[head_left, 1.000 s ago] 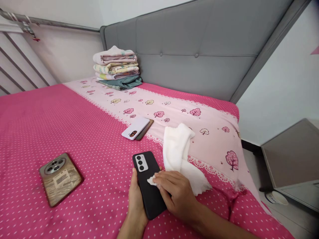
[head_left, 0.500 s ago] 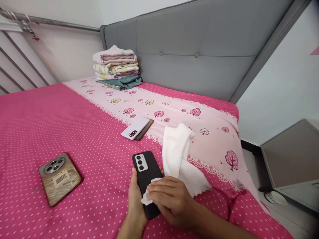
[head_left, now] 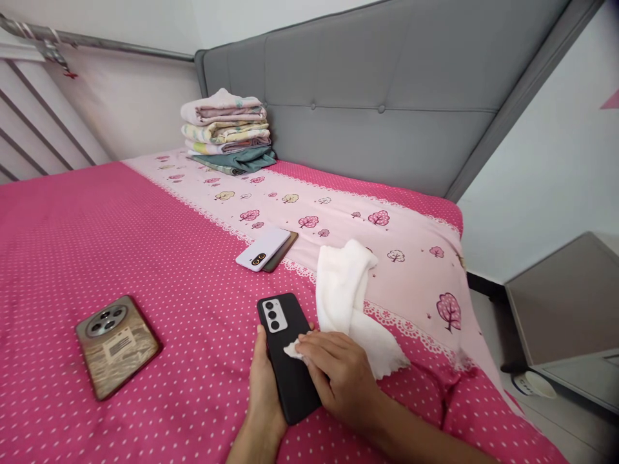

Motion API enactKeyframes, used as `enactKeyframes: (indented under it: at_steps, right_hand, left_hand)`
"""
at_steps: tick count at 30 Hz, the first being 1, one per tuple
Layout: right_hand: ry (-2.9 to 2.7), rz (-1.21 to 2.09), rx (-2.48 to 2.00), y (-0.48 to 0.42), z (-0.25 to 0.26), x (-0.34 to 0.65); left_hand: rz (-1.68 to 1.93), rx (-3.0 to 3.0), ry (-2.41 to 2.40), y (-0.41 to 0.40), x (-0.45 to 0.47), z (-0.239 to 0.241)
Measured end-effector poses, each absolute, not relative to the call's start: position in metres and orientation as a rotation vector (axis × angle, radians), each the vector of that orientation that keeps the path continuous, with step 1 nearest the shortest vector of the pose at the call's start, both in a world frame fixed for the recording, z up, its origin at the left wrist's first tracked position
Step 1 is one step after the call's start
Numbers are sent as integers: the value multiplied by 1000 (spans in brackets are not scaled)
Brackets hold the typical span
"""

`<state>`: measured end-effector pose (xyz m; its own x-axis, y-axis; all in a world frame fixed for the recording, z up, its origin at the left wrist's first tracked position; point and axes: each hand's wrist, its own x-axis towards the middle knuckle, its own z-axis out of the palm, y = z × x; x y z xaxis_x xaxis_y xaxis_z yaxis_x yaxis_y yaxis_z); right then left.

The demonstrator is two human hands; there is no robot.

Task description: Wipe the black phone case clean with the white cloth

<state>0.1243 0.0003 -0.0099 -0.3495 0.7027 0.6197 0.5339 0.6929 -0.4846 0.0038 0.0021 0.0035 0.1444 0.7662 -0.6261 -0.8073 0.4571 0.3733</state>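
A black smartphone (head_left: 283,374) lies back side up in my left hand (head_left: 265,386), whose thumb runs along its left edge and whose fingertips show at the right edge. My right hand (head_left: 341,380) pinches a small white tissue (head_left: 293,349) against the middle of the phone's back; most of the tissue is hidden under the fingers. Just beyond the right hand, a white cloth (head_left: 341,290) lies loosely folded on the bed. To the left rests a gold-brown smartphone (head_left: 118,354) with a round camera ring and a label.
Farther up the bed (head_left: 184,258), a lilac smartphone (head_left: 264,248) partly covers a dark one (head_left: 285,252). Folded bedding (head_left: 225,129) is stacked near the grey headboard (head_left: 338,77). At the right, a cabinet (head_left: 565,296) and a white bowl-like container (head_left: 534,385) stand beyond the bed's edge.
My right hand has slid the tissue up the phone's back, uncovering more of its lower part. The left hand and phone have stayed in place.
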Motion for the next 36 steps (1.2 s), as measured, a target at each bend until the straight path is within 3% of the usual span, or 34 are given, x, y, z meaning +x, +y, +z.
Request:
enactKeyframes:
  at_steps: [18, 36]
  right_hand:
    - [-2101, 271, -760, -1, -1, 128]
    - [-1971, 209, -1022, 0, -14, 124]
  left_hand:
    - [1084, -81, 749, 1, 0, -5]
    - [1148, -16, 908, 2, 4, 4]
